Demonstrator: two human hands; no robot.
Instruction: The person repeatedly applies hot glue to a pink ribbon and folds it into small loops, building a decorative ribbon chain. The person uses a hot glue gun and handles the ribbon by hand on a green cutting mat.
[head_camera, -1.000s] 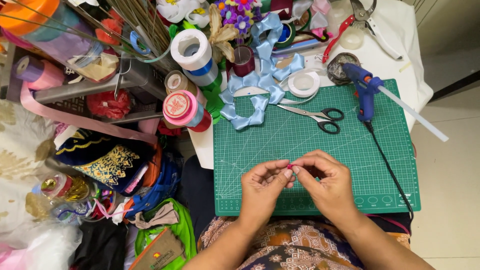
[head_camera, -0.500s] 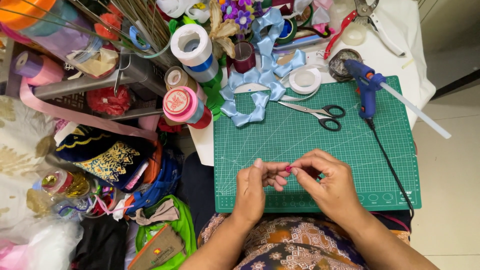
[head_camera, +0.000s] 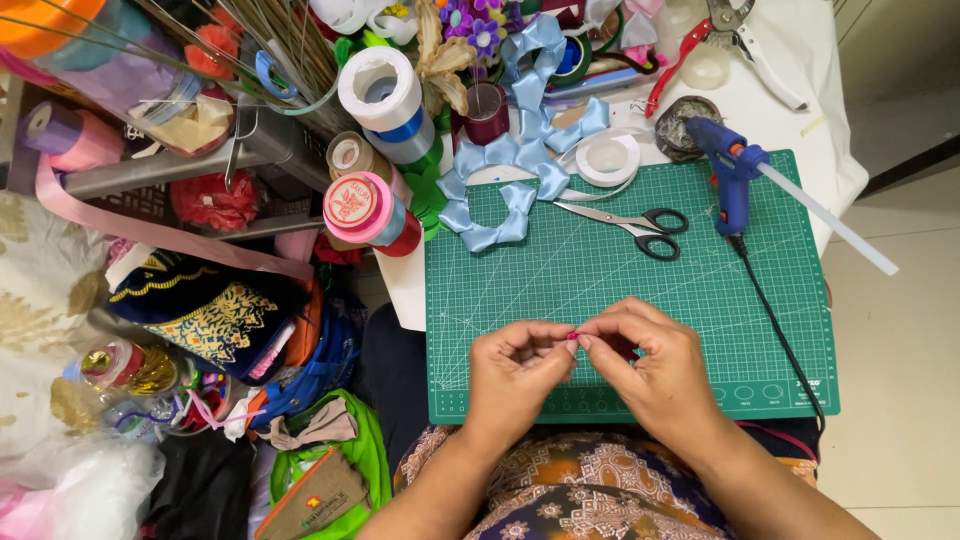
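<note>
Over the near edge of a green cutting mat (head_camera: 600, 270), my left hand (head_camera: 515, 375) and my right hand (head_camera: 650, 370) meet fingertip to fingertip. Between the pinched thumbs and forefingers sits a small pink piece (head_camera: 573, 337), mostly hidden by the fingers; it looks like a bit of ribbon. Both hands pinch it. Farther up the mat lie black-handled scissors (head_camera: 630, 220) and a looped light blue ribbon (head_camera: 500, 190).
A blue glue gun (head_camera: 730, 170) with a white stick lies at the mat's right, its black cord trailing down the right edge. Ribbon spools (head_camera: 375, 205) and a tape roll (head_camera: 607, 158) crowd the back. Bags and fabric are piled at left.
The left hand drew slightly left and its fingers shifted on the pink piece. Both hands stay together at the same spot over the mat.
</note>
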